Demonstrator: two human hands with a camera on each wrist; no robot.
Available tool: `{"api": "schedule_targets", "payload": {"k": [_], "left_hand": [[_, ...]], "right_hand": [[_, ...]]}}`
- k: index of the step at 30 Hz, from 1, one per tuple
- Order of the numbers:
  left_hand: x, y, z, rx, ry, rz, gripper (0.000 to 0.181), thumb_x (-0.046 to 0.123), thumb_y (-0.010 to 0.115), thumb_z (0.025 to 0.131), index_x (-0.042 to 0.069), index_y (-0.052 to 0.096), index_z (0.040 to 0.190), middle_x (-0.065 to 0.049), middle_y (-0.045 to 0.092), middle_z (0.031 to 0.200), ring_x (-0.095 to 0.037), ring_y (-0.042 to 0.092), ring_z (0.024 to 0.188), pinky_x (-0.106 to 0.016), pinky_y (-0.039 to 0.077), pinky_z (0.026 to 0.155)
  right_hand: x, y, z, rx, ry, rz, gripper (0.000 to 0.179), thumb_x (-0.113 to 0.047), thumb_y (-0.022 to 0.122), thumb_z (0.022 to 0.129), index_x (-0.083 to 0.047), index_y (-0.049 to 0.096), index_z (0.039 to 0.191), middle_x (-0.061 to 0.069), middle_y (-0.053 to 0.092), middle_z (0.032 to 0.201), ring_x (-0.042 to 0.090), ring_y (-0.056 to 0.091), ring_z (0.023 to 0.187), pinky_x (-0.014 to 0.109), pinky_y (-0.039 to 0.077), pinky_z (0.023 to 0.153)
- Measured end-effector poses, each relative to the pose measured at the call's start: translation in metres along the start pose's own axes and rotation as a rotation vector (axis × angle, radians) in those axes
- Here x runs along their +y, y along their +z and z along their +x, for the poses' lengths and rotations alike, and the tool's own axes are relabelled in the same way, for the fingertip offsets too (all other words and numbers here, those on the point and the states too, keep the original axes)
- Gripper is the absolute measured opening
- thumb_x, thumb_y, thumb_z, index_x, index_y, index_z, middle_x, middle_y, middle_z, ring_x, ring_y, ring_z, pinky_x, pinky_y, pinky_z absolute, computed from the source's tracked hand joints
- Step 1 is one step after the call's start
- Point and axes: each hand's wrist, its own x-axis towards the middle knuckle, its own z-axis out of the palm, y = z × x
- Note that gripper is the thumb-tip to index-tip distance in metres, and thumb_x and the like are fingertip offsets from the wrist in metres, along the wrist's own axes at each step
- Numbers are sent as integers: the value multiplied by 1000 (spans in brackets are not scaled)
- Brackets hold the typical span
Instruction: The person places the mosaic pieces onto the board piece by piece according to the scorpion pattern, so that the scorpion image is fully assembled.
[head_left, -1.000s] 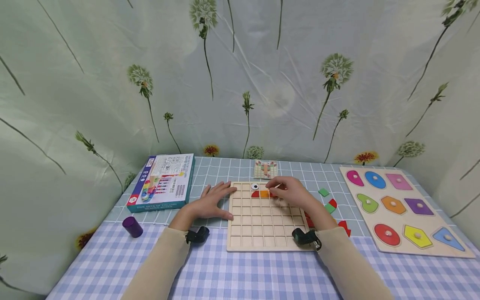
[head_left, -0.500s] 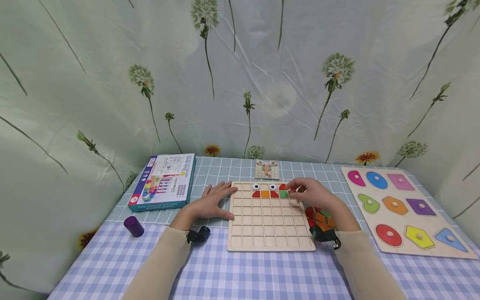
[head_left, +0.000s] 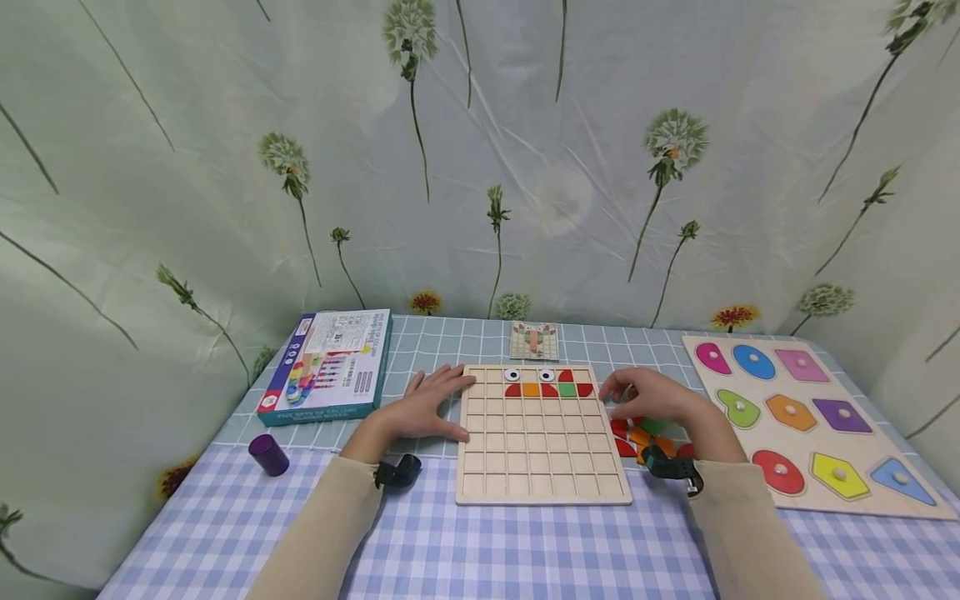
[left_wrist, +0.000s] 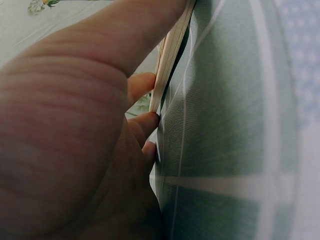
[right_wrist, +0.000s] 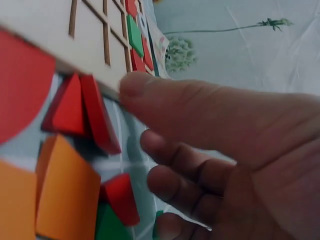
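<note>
A wooden grid board [head_left: 517, 458] lies on the table before me. Near its far edge sit two eye tiles [head_left: 547, 376] and a red piece; below them runs a row of red, orange and green pieces [head_left: 567, 389], ending in a red one [head_left: 585, 390]. My left hand [head_left: 423, 408] rests spread at the board's left side, its fingertips against the edge [left_wrist: 172, 55] in the left wrist view. My right hand [head_left: 652, 396] hovers by the right edge with loosely bent fingers and nothing between them. Beneath it lie loose red, green and orange pieces [right_wrist: 67, 190].
Behind the board lies a small pattern card [head_left: 534, 340]. A boxed toy set [head_left: 330, 362] is at the back left, with a purple cylinder [head_left: 268, 455] in front of it. To the right is a knobbed shape puzzle [head_left: 806, 450]. A floral curtain [head_left: 480, 167] hangs behind the table.
My right hand has drawn back rightward off the board. The second eye, a green piece and red pieces now show where it was working. My left hand has stayed in place.
</note>
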Motion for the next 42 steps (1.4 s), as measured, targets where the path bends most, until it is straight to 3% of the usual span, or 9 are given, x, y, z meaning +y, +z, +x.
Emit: {"api": "schedule_targets", "payload": {"k": [6, 16, 32, 42], "left_hand": [[0, 1, 0, 5, 6, -4, 95, 54, 80, 78, 25, 34, 156, -4, 16, 169, -31, 5, 158, -63, -5, 123], [0, 0, 1, 5, 3, -4, 95, 54, 80, 78, 26, 34, 156, -3, 17, 169, -29, 4, 158, -63, -6, 123], [1, 0, 0, 2, 6, -3, 95, 56, 79, 79, 26, 34, 157, -3, 17, 169, -29, 5, 158, -63, -6, 123], [2, -1, -1, -4, 0, -4, 94, 54, 79, 79, 26, 34, 157, -3, 16, 170, -29, 5, 158, -62, -6, 124]], "right_hand": [[6, -1, -4, -62, -7, 24, 19, -12, 77, 85, -8, 70, 102, 6, 64, 97, 21, 53, 90, 30, 50, 77], [14, -1, -3, -82, -11, 50, 9, -12, 77, 85, -7, 70, 88, 3, 64, 86, 18, 53, 79, 30, 47, 72], [16, -1, -4, -95, 8, 39, 10, -14, 76, 87, -7, 70, 89, 2, 65, 83, 17, 55, 78, 30, 49, 73], [17, -2, -6, -108, 21, 61, 11, -15, 78, 85, -9, 71, 90, 4, 62, 91, 20, 54, 84, 31, 49, 75]]}}
